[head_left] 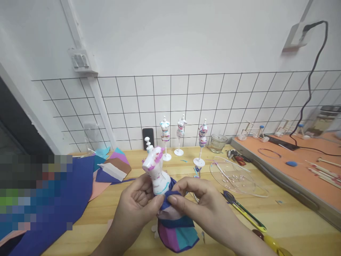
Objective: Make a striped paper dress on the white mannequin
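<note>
A small white mannequin bust (pixel 156 170) with pink paint marks sits upright between my hands. My left hand (pixel 135 201) is closed around its waist from the left. My right hand (pixel 198 199) pinches dark blue fabric (pixel 170 197) against the bust's lower part. A skirt of blue, purple and teal cloth (pixel 177 236) hangs below both hands, just above the wooden table (pixel 112 220).
Three dressed mini mannequins on stands (pixel 181 137) line the back by the grid wall, beside a phone (pixel 148 138) and a glass jar (pixel 217 143). Coloured fabric sheets (pixel 106 169) lie left. A clear plastic lid (pixel 234 174), scissors (pixel 245 211) and an orange board (pixel 301 167) lie right.
</note>
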A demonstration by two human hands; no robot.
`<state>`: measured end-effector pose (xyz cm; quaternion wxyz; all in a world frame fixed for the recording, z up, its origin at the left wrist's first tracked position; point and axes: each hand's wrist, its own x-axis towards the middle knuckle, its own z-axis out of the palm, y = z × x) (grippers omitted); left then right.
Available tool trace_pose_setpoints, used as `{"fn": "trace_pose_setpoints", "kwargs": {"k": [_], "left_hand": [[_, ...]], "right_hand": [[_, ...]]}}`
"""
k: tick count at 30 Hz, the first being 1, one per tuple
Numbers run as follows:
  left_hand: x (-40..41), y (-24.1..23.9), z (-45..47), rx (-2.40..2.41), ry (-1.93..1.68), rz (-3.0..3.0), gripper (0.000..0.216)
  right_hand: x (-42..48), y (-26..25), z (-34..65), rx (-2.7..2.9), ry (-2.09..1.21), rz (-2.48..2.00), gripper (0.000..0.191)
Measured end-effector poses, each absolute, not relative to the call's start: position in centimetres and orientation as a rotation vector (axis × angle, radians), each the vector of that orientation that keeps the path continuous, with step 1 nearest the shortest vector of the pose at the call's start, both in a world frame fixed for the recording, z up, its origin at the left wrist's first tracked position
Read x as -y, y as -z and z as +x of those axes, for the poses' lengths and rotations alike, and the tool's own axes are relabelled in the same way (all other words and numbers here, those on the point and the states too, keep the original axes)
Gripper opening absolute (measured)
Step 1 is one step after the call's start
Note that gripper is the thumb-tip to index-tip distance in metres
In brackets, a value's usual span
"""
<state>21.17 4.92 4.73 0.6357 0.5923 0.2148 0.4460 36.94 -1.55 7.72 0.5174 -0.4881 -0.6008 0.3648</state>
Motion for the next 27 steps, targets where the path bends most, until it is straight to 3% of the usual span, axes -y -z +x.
{"fn": "trace_pose_setpoints", "kwargs": {"k": [11,18,27], "left_hand": [[-4.77,-4.45,21.41,-0.51,-1.096,1.353,0.032],[-4.39,-4.96,21.34,-0.509,-1.086,1.314,0.035],[-4.49,-5.0,21.35,-0.502,-1.079,1.31,0.035]], "right_hand": [[1.63,-7.57,37.3,1.62,-0.759,-1.033,0.016],[1.4,-7.71,36.95,1.369,-0.96,-1.15,0.008],[1.33,-7.22,36.8,1.373,-0.951,-1.116,0.011]]}}
